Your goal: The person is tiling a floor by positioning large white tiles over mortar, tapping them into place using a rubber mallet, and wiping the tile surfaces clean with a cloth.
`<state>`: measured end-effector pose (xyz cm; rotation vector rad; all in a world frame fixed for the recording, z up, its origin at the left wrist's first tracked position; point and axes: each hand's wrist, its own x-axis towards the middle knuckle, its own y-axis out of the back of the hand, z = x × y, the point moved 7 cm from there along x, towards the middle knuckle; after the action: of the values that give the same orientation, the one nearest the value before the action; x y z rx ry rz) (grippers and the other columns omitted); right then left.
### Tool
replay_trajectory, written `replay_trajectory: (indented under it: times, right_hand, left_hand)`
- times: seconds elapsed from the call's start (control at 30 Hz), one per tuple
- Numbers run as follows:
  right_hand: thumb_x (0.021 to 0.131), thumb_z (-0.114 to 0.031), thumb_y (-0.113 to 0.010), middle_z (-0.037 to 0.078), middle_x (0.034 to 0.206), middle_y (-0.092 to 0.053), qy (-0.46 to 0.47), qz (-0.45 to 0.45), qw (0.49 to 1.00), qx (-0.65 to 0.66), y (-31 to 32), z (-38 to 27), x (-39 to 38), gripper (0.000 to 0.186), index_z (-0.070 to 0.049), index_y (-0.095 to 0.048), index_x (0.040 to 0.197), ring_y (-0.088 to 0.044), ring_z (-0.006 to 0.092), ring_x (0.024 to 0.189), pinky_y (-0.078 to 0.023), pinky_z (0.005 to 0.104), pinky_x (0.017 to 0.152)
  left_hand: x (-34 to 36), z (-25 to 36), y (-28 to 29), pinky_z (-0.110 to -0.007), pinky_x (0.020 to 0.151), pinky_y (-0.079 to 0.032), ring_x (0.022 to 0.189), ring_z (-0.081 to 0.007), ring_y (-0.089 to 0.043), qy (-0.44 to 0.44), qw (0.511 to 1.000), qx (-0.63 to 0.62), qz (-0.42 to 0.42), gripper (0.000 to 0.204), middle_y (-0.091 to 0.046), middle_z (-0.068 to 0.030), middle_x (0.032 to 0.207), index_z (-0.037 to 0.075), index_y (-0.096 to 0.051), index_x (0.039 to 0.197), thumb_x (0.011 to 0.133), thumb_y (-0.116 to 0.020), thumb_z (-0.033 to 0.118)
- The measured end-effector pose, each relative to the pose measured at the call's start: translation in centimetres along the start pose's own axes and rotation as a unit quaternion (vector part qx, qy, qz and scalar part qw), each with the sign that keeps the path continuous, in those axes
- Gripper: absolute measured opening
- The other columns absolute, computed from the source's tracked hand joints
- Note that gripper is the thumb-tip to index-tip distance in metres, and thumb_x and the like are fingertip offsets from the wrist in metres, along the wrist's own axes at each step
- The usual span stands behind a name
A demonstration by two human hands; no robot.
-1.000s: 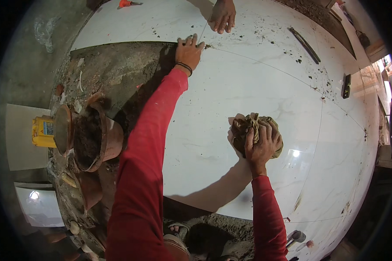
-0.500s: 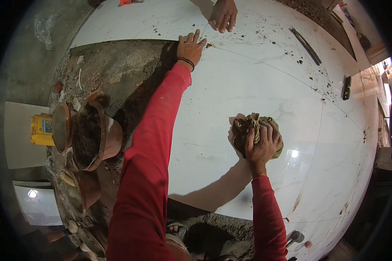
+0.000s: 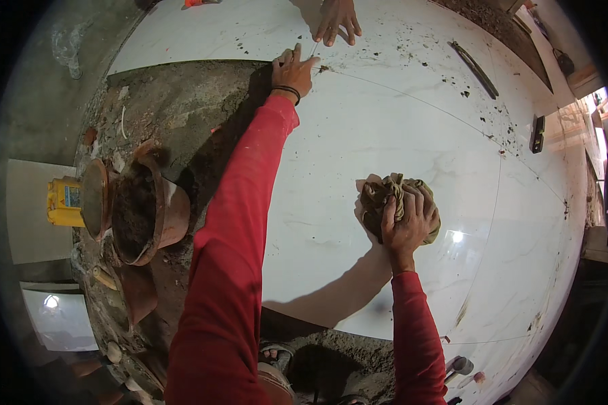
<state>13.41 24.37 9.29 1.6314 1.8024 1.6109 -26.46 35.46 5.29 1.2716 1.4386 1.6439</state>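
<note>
A large glossy white tile [image 3: 344, 148] with faint grey veins lies before me. Its far left corner is under my left hand [image 3: 292, 74], whose fingers are apart, some reaching over the edge next to the mortar bed. My right hand [image 3: 410, 219] is closed over a crumpled olive-green cloth [image 3: 373, 202] and presses it on the tile's surface. Just beyond my left hand, another person's hand [image 3: 338, 21] touches the neighbouring tile with fingers spread, close to the joint.
Grey mortar [image 3: 182, 101] lies exposed on the left. Beside it stand a brown bucket [image 3: 175, 214] of dark mix and a yellow jerrycan [image 3: 64, 202]. A dark curved strip [image 3: 474, 71], a small black spirit level [image 3: 538, 135] and a mallet [image 3: 461, 366] rest on tiles. Dirt crumbs dot the joints.
My left hand has shifted slightly at the tile corner, its fingers changing position. The other person's hand has moved a little left and spread its fingers. My right hand and the cloth are nearly unmoved.
</note>
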Motion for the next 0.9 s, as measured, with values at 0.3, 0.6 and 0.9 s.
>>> replay_trajectory:
  times: [0.3, 0.6, 0.9]
  right_hand:
    - [0.091, -0.03, -0.067, 0.003, 0.115, -0.067, 0.004, -0.001, 1.0, -0.009, 0.0, 0.0, 0.0, 0.022, -0.013, -0.068, 0.104, -0.056, 0.03, 0.123, -0.034, 0.0529, 0.106]
    - [0.091, -0.029, -0.066, 0.003, 0.115, -0.068, 0.004, 0.007, 1.0, 0.0, 0.0, -0.2, 0.0, 0.021, -0.013, -0.068, 0.104, -0.056, 0.0302, 0.123, -0.034, 0.0528, 0.105]
    - [0.092, -0.031, -0.065, 0.003, 0.116, -0.068, 0.0, 0.004, 1.0, -0.008, 0.0, 0.4, 0.0, 0.022, -0.012, -0.068, 0.104, -0.056, 0.031, 0.124, -0.034, 0.0527, 0.106]
  left_hand:
    - [0.6, 0.9, 0.5, -0.061, 0.113, -0.027, 0.142, -0.0329, -0.04, 0.031, 0.996, -0.078, 0.009, 0.032, -0.046, -0.0115, 0.148, 0.028, -0.064, 0.123, 0.094, -0.059, 0.018]
    - [0.1, -0.7, 0.2, -0.058, 0.114, -0.026, 0.14, -0.0326, -0.042, 0.032, 0.997, -0.062, 0.042, 0.034, -0.044, -0.0113, 0.152, 0.03, -0.063, 0.125, 0.093, -0.06, 0.017]
    - [0.3, -0.3, 1.5, -0.057, 0.114, -0.026, 0.143, -0.0343, -0.039, 0.03, 0.997, -0.071, 0.02, 0.04, -0.042, -0.0127, 0.154, 0.03, -0.063, 0.124, 0.089, -0.062, 0.011]
